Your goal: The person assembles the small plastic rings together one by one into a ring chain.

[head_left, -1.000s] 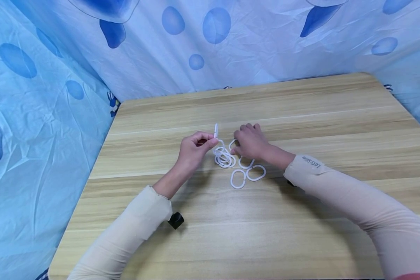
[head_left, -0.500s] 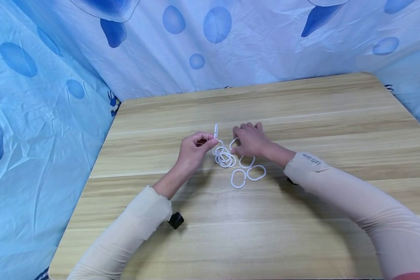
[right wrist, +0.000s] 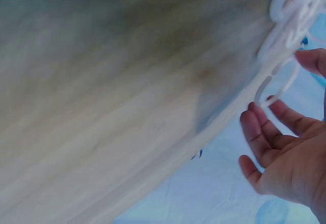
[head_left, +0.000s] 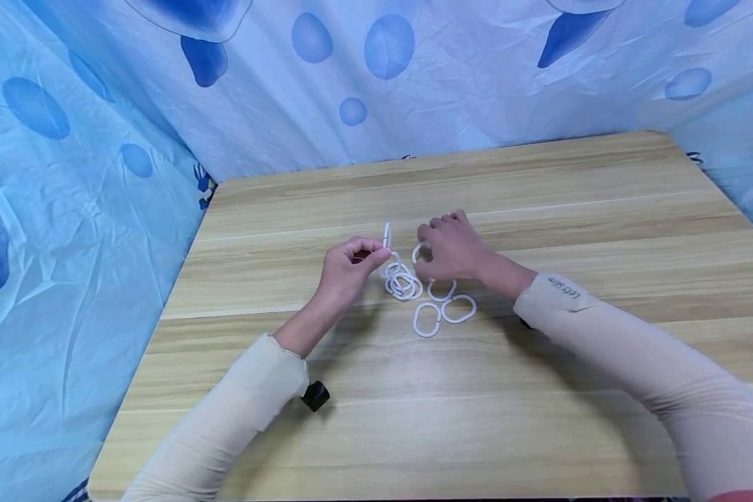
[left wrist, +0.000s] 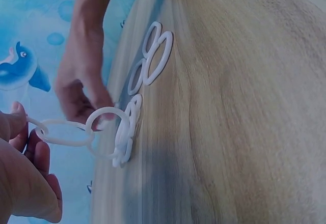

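Note:
Thumb and index finger of my left hand (head_left: 345,268) pinch a white plastic oval ring (head_left: 386,236), upright in the head view. From it a chain of linked rings (left wrist: 66,143) runs down to a small heap (head_left: 408,295) on the table. My right hand (head_left: 452,247), just right of the heap, holds a single split ring (right wrist: 261,89) between its thumb and fingers. A small gap shows in that ring's side in the right wrist view. Three loose rings (head_left: 475,309) lie close together nearer the person, partly under the right wrist in the head view.
The wood-grain table (head_left: 376,432) reaches back to a blue patterned curtain (head_left: 351,70), which also hangs at the left and right. A black wrist camera (head_left: 316,395) sticks out below the left sleeve.
My right hand has shifted slightly up and right with the split ring between its fingers. The left hand, the heap and the loose rings stay in place.

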Tool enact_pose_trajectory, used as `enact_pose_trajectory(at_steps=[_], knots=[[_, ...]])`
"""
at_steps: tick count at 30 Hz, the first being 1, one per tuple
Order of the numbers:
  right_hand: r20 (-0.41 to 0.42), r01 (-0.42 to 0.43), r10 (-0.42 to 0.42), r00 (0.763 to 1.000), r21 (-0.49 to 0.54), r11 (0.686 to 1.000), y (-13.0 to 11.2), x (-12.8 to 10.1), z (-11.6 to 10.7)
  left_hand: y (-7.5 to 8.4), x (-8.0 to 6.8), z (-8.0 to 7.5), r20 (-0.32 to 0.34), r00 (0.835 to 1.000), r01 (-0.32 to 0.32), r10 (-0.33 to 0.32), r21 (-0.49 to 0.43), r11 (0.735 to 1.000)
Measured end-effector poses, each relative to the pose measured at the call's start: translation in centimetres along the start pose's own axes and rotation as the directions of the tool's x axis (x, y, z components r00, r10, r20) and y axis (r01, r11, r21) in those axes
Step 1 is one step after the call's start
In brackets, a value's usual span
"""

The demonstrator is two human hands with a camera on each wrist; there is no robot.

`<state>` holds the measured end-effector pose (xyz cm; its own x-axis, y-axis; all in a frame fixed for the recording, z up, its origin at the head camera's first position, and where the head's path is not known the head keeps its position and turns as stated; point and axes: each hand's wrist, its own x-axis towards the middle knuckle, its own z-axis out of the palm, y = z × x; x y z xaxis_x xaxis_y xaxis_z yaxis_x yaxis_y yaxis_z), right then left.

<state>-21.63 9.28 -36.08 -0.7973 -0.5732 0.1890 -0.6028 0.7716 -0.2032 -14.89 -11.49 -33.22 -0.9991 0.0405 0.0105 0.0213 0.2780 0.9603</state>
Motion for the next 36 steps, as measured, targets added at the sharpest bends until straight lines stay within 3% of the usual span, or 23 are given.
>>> enact_pose_trajectory(at_steps=[5,9,12,17,21,36], knots=[[-0.108,0.034,-0.018,0.994,0.147,0.989,1.1,0.0,-1.1,-0.1,0.1,0.1,0.008,1.0,-0.004,0.004,-0.003,1.0],[-0.221,0.095,-0.028,0.975,0.298,0.95,1.7,-0.2,-1.9,-0.2,0.1,0.3,0.011,1.0,-0.009,0.009,-0.009,1.0],[-0.266,0.134,-0.016,0.964,0.436,0.89,1.9,-0.4,-2.7,-0.2,0.1,0.4,0.011,1.0,-0.01,0.01,-0.012,1.0],[-0.198,0.077,0.057,0.979,0.608,0.79,1.8,-0.9,-4.0,-0.1,0.1,0.5,0.018,1.0,-0.006,0.006,-0.011,1.0],[-0.168,0.055,0.076,0.983,0.659,0.75,1.6,-1.1,-5.0,0.0,0.1,0.6,0.019,1.0,-0.006,0.006,-0.011,1.0],[-0.214,0.129,0.059,0.975,0.764,0.632,0.3,-1.2,-6.3,0.1,0.3,0.8,0.027,0.999,-0.02,0.021,-0.017,1.0]])
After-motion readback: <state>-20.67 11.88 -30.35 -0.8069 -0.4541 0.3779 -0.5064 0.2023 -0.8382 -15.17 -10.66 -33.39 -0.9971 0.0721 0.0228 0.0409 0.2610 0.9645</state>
